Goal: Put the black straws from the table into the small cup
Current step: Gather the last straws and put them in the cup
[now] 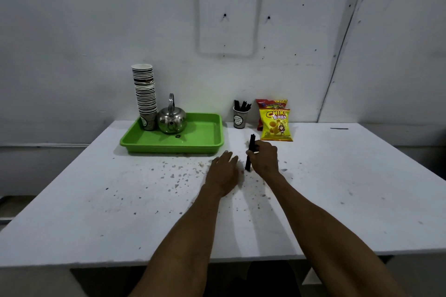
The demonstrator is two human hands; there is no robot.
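Head view: a bundle of black straws point(250, 152) is gripped upright by the right hand point(264, 159), lower ends on the white table point(337, 188). The left hand point(223, 171) is laid flat, open and empty, just beside. More straws are held in the small cup point(239, 119), between green tray point(207, 142) and Chiki Balls bag point(276, 125).

Plain drinks corner, stacked paper cups point(144, 94), kettle point(171, 121), snack packets point(275, 124)

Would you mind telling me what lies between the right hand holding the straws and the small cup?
In the head view, only bare white table separates the right hand, gripping the black straws, from the small cup.
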